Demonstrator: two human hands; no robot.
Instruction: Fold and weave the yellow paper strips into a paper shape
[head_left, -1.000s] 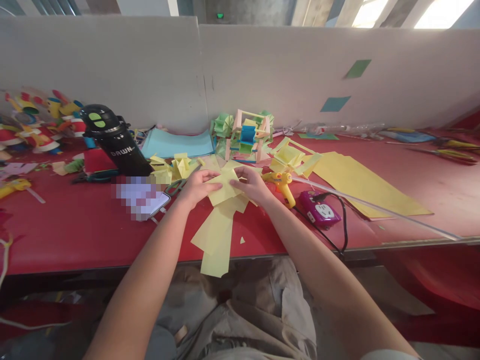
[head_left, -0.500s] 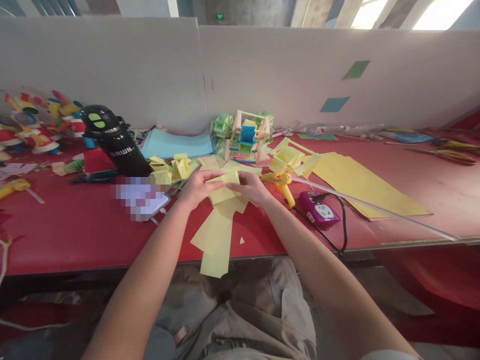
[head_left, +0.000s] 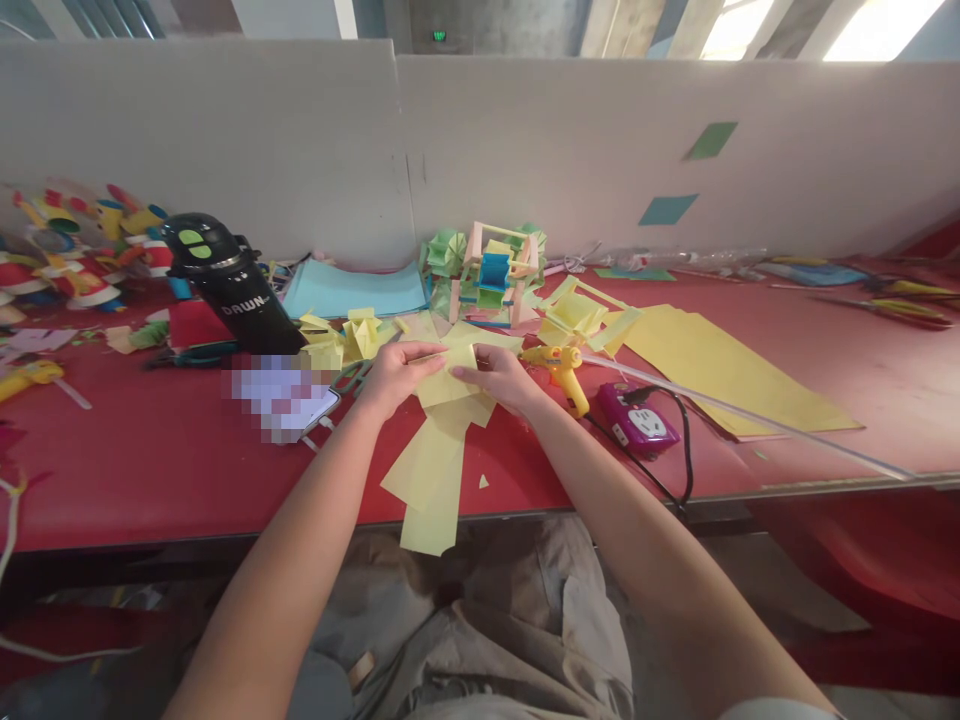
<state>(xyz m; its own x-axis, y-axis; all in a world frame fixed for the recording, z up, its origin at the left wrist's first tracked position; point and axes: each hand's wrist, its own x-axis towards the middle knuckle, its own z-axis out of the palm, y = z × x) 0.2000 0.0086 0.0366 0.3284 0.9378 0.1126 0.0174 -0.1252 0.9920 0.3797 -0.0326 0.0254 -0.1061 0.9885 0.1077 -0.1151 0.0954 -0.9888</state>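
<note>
Head view, hands: the left hand (head_left: 394,375) and right hand (head_left: 501,377) meet over the middle of the red table (head_left: 150,470), each pinching a side of a small folded yellow paper piece (head_left: 450,378) between thumb and fingers.
Head view, paper: the folded piece is held just above a loose pile of yellow sheets (head_left: 431,480), which spills over the table's near edge.
Head view, left of the hands: scissors (head_left: 352,375) lie just beside the left hand, then a phone (head_left: 289,395), and a black bottle (head_left: 229,285) behind it toward the back edge.
Head view, right of the hands: a yellow glue gun (head_left: 564,370) lies just beside the right hand, near a purple power socket (head_left: 637,420) whose black cable (head_left: 686,455) runs to the near edge.
Head view, behind: folded yellow scraps (head_left: 352,335) and a paper wheel model (head_left: 491,275) stand between the hands and the back wall.
Head view, far right: large yellow sheets (head_left: 720,365) crossed by a long thin clear rod (head_left: 750,410).
Head view, open room: bare red surface at the near left corner and at the right end past the sheets.
</note>
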